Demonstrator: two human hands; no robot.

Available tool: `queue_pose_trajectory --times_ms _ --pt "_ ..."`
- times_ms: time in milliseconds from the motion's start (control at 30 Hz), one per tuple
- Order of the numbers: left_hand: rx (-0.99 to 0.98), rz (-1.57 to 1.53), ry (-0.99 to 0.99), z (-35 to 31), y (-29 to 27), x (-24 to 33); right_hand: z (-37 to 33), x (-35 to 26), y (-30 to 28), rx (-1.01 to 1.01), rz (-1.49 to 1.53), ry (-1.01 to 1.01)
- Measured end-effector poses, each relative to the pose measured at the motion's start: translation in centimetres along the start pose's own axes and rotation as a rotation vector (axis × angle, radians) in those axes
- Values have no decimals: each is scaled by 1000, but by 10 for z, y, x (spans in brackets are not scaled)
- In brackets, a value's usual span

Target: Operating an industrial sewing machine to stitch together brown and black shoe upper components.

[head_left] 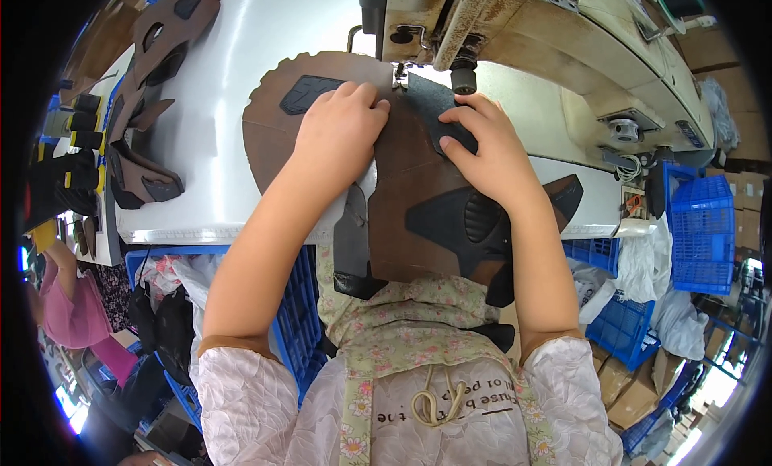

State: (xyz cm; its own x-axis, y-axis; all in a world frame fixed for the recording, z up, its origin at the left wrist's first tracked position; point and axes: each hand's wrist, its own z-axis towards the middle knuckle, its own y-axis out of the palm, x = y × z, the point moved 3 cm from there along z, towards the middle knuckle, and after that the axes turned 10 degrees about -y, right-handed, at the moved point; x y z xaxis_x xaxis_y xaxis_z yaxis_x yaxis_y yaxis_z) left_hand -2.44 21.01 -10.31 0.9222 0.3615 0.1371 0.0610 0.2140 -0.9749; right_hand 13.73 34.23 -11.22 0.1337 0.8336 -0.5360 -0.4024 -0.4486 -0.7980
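A large brown leather-like shoe upper (414, 225) with black patches lies under the sewing machine's presser foot (400, 77). It hangs over the table's near edge toward my lap. My left hand (342, 124) presses on its brown part, left of the foot, with the fingers curled in against the material. To the right of the foot, my right hand (486, 144) rests with thumb and fingers apart on a dark grey piece (430, 100) beside the brown one. The needle's tip is too small to make out, and my left palm hides what lies beneath it.
The machine's worn arm (563, 72) spans the top right. More brown uppers (149, 176) sit on the table's left side. Black-and-yellow thread spools (84, 140) stand farther left. Blue crates (704, 233) hold the right side, and another person (76, 305) is at far left.
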Motion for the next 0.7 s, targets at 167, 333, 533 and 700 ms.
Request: queue_pose_trajectory --times_ms 167,333,533,700 --pt "7 -9 23 2 3 -4 0 0 2 26 -41 -14" --pt "25 -9 33 6 5 -10 2 -1 8 92 -42 -21" --pt "-2 87 44 15 -1 -17 7 -5 13 106 -88 -28" --pt "-81 109 33 23 -7 -27 9 -10 18 128 -115 -5"
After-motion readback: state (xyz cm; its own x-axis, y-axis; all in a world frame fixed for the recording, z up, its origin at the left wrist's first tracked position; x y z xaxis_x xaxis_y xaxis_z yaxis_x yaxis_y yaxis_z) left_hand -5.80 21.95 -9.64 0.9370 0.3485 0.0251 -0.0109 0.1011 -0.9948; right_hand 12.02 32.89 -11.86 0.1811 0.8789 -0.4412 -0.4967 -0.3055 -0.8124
